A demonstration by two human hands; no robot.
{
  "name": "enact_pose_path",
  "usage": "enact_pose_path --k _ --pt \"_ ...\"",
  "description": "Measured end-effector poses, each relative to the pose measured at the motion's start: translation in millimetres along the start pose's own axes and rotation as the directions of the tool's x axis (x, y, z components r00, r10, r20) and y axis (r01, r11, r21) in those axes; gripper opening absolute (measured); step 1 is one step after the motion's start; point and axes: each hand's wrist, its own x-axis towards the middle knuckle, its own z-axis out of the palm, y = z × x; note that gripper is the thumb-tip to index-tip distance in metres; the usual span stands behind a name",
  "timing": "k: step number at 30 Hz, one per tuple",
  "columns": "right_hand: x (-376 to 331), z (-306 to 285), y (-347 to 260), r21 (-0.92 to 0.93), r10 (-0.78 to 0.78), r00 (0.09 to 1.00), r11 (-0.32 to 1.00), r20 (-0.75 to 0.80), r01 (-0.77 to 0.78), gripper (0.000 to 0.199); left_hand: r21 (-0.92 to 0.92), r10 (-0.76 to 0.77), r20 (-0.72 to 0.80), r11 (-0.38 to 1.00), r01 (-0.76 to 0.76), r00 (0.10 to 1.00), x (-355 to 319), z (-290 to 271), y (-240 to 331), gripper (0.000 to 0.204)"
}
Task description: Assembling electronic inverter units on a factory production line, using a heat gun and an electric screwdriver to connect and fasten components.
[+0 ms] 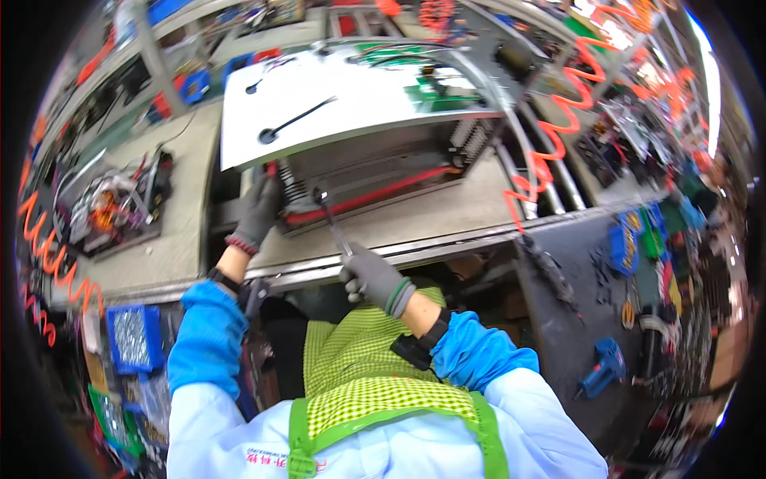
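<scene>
The right hand [375, 279], in a grey glove, is closed around the handle of a slim metal tool [331, 219] whose tip points toward 11 o'clock, meeting the front edge of the open metal chassis [375, 172] at the workbench [179, 231] centre. The left hand [257, 214], also gloved, is curled over the chassis corner at 9 o'clock of the tool tip. A white panel [319, 108] overhangs the chassis at 12 o'clock. An orange coiled hose [550, 144] hangs at 3 o'clock; a blue power drill [602, 367] lies at 4 o'clock; a blue screw bin [134, 339] sits at 8 o'clock.
</scene>
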Motion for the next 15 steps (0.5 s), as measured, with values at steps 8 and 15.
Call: enact_pose_path --k 8,15 --pt "4.4 33.9 9.3 -0.186 0.134 0.981 0.977 0.138 -0.108 0.029 -0.282 -0.347 0.142 0.884 0.374 0.927 13.6 -13.8 86.7 0.03" --pt "10.8 69.1 17.4 -0.428 0.036 0.991 0.903 0.131 0.023 0.038 -0.19 -0.247 -0.007 0.952 0.242 0.969 9.2 -7.8 86.5 0.029"
